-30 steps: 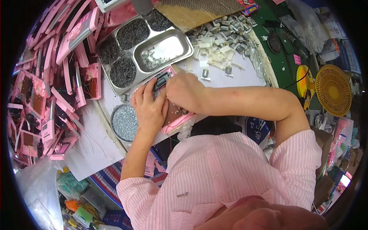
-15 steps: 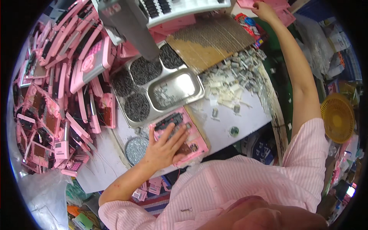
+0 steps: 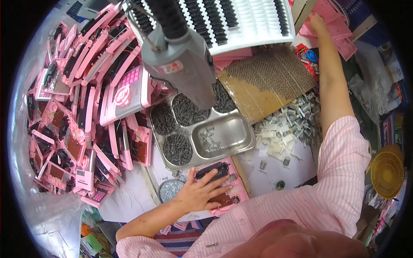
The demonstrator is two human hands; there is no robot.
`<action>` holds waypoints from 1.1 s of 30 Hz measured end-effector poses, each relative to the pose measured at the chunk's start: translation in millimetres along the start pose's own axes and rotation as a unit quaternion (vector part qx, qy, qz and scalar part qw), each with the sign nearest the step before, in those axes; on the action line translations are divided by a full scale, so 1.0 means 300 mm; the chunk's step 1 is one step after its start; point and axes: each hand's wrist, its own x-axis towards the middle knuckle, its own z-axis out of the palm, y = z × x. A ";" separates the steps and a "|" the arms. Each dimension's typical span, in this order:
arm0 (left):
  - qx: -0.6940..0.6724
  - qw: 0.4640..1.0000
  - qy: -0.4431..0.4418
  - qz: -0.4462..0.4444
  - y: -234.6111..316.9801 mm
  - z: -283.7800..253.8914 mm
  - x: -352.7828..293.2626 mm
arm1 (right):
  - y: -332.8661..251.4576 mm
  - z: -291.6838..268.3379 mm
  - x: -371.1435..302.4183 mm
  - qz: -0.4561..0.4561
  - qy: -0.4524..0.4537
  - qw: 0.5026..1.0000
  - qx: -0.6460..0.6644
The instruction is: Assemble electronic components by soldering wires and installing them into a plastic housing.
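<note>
My left hand (image 3: pixel 200 192) lies with fingers spread on an open pink plastic casing (image 3: pixel 217 210). The casing holds a black mechanism (image 3: pixel 211 171) and a brown board, partly covered by my fingers. At the far right, my right hand (image 3: pixel 317 25) reaches in among flat pink plastic panels (image 3: pixel 333 26). Its fingers are small and blend with the pink, so their grip is unclear. Just beyond the left hand sits a metal compartment tray (image 3: pixel 254 145) with dark screws in its round wells and a few loose ones in its rectangular well.
A grey hanging power tool (image 3: pixel 178 64) stands over the tray, before a white rack (image 3: pixel 258 23) of black parts. Pink devices (image 3: pixel 124 96) pile up at left. Cardboard (image 3: pixel 266 81), small white and grey parts (image 3: pixel 279 133) and a dish of silvery bits (image 3: pixel 170 189) lie around.
The whole view has shifted, bringing the table lower and more of the white rack into sight. My right hand now reaches over the pink panels; my left hand stays on the casing.
</note>
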 end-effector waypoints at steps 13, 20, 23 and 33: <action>0.017 0.998 0.025 -0.048 0.008 -0.008 -0.043 | -0.053 -0.679 -0.771 0.167 0.244 0.466 0.834; 0.039 0.992 0.121 0.003 0.005 -0.074 -0.041 | -0.276 -1.122 -1.405 0.061 0.138 0.553 0.819; -0.097 0.933 0.345 -0.030 0.015 -0.115 -0.071 | -0.445 -1.279 -1.498 -0.090 0.005 0.663 0.743; -0.605 0.595 0.502 -0.171 0.134 -0.341 -0.152 | -0.880 -1.387 -1.421 -0.322 0.176 0.695 0.618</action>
